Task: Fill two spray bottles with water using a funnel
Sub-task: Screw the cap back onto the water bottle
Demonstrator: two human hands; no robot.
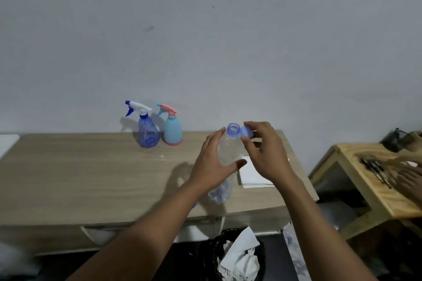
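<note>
On the table (91, 178) by the wall stand two sprayers: one translucent blue spray bottle (148, 132), then one pale blue-and-pink spray bottle (173, 131). Right of them the left hand (212, 164) wraps one uncapped water bottle (229, 148), and the right hand (265, 153) pinches its blue cap (247, 132).

1. Pale wood-grain surface (91, 178), spans left and centre of frame, backed by plain grey wall (205, 41).
2. White papers (253, 175), flat on the surface, right of centre.
3. Black bin (217, 243), bottom centre, below the surface edge; crumpled white paper (242, 255) inside.
4. Second wooden table (374, 191), right edge; dark tools (376, 170) lying on it, blurred.
</note>
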